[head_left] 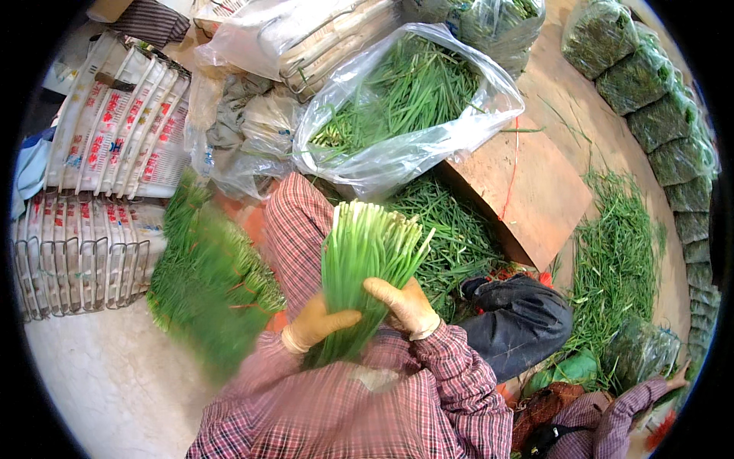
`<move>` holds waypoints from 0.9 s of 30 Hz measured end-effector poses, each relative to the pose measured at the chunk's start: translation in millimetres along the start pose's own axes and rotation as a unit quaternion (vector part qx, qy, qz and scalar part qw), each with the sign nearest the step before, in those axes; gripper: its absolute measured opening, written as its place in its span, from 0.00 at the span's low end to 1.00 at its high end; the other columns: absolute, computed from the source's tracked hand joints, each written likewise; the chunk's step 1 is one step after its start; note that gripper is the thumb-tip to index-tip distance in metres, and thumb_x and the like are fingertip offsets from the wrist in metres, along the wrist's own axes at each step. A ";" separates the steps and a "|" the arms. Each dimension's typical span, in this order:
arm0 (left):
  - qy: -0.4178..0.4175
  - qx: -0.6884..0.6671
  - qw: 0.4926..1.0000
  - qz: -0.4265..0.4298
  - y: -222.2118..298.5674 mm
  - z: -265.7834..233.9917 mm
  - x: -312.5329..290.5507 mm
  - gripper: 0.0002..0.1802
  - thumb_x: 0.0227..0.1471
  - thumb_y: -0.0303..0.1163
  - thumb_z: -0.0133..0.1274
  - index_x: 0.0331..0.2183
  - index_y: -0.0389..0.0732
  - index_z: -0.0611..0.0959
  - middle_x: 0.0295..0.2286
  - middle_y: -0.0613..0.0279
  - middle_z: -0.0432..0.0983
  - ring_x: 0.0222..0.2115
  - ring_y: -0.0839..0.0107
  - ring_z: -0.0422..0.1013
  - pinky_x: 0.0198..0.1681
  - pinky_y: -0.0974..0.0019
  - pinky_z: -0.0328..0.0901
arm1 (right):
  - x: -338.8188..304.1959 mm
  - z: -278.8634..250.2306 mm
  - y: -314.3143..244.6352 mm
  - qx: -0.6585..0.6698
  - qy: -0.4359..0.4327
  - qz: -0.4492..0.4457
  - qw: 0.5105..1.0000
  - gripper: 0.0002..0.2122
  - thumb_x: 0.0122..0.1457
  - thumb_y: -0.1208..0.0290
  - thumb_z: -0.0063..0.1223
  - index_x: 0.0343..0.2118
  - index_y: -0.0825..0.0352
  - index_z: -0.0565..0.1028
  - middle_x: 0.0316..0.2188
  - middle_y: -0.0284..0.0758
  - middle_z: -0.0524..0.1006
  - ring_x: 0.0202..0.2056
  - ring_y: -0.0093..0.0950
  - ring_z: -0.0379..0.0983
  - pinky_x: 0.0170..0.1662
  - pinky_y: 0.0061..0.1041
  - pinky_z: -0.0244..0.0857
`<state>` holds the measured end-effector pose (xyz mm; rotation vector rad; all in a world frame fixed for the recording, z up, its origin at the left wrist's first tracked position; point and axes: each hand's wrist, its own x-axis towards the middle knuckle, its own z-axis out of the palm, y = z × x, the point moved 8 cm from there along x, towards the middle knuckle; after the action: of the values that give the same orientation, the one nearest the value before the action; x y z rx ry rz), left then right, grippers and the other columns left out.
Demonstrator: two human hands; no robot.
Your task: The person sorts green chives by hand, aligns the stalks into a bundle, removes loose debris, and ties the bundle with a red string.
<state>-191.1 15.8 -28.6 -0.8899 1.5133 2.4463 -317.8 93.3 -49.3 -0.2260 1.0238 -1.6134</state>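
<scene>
A thick bunch of green garlic chives (365, 260) stands upright in front of my chest, pale cut ends up. My left hand (317, 324), in a yellowish glove, wraps around its left side low down. On the other side my right hand (405, 306), gloved alike, grips the bunch with the thumb across its front. The leafy ends drop below my hands and partly hide against my checked clothes. Just beyond the bunch, loose chives (447, 222) lie in a heap. To the left, a blurred pile of chives (222, 275) lies beside my knee.
An open clear plastic bag (344, 168) of chives stands ahead, beside a brown box (527, 183). Stacked white crates (115, 138) are on the left. Packed bags (642, 92) line the right edge, past scattered chives (615, 252). At lower right another person's sleeve (627, 413) shows.
</scene>
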 end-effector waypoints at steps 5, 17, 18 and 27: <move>0.002 -0.037 0.999 0.016 2.6 -16.8 0.0 0.38 0.56 0.44 0.64 0.60 0.35 0.70 0.54 0.58 0.72 0.54 0.67 0.68 0.59 0.62 0.62 | -6.4 0.9 -7.0 0.040 0.054 0.011 0.998 0.21 0.61 0.69 0.63 0.54 0.72 0.73 0.47 0.36 0.79 0.46 0.28 0.75 0.50 0.29 0.70; 0.037 -0.009 0.996 0.083 44.8 4.9 28.5 0.32 0.50 0.28 0.68 0.56 0.39 0.75 0.48 0.64 0.77 0.47 0.70 0.73 0.52 0.63 0.68 | 3.3 4.6 -28.7 0.054 0.085 -0.042 0.994 0.23 0.60 0.73 0.63 0.56 0.72 0.70 0.49 0.37 0.77 0.48 0.28 0.74 0.52 0.29 0.69; 0.047 -0.004 0.995 0.090 44.6 5.1 32.5 0.31 0.50 0.27 0.67 0.55 0.39 0.76 0.47 0.64 0.77 0.46 0.70 0.73 0.52 0.63 0.68 | 5.5 2.9 -31.0 0.061 0.089 -0.060 0.992 0.23 0.60 0.73 0.63 0.57 0.72 0.70 0.49 0.37 0.77 0.48 0.28 0.74 0.52 0.29 0.69; 0.084 -0.031 0.981 0.174 51.8 17.4 57.5 0.25 0.56 0.26 0.61 0.55 0.39 0.76 0.48 0.66 0.77 0.48 0.72 0.72 0.53 0.64 0.67 | 22.8 -10.2 -90.3 -0.125 0.172 -0.148 0.966 0.29 0.60 0.73 0.57 0.63 0.72 0.61 0.54 0.43 0.73 0.54 0.34 0.71 0.59 0.30 0.63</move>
<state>-266.2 -5.6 -14.1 -0.9318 1.7930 2.7325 -395.2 75.3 0.4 -0.2853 1.5222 -1.8314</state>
